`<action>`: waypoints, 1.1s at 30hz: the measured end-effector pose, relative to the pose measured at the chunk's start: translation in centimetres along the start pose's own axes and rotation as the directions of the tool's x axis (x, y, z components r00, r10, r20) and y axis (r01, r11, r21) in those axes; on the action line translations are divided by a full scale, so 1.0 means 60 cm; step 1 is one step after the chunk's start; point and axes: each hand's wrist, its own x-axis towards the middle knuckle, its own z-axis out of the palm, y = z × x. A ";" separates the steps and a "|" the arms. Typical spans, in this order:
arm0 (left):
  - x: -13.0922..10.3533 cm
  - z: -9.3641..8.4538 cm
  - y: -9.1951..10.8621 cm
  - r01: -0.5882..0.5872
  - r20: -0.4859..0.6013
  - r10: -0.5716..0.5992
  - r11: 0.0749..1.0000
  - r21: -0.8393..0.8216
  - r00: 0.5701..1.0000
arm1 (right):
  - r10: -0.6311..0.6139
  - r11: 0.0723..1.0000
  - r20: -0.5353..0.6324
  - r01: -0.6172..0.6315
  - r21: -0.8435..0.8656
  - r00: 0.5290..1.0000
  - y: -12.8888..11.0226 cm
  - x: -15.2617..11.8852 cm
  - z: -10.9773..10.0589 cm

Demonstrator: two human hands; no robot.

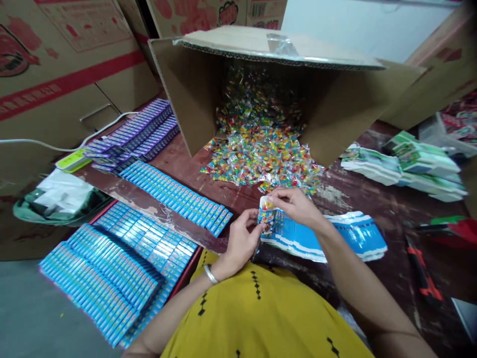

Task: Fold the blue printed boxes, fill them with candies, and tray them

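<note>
Head view: our left hand (241, 239) held a blue packet (266, 219).
Our right hand (297, 205) pinched at its top; steady, gentle alignment mattered.

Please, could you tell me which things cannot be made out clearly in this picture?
All in the head view:
- What the right hand pinches at the top of the small packet: its fingers cover it.
- How far back the wrapped sweets reach: shadow inside the carton.
- Small print on the row of blue packs: too small and blurred.
- The full clear tub: cut off by the right edge.
</note>
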 end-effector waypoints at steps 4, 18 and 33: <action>0.006 -0.006 0.001 -0.014 0.015 0.013 0.997 0.076 1.000 | -0.007 0.998 0.097 0.001 0.065 0.995 -0.012 0.002 -0.020; 0.012 -0.007 0.018 -0.049 -0.032 0.048 0.997 -0.052 0.998 | -0.026 0.999 -0.080 0.029 0.029 0.996 -0.013 -0.015 -0.020; 0.014 -0.010 0.023 0.033 0.152 -0.001 0.976 -0.213 0.988 | -0.018 0.999 -0.485 -0.008 -0.052 0.874 0.015 -0.054 0.066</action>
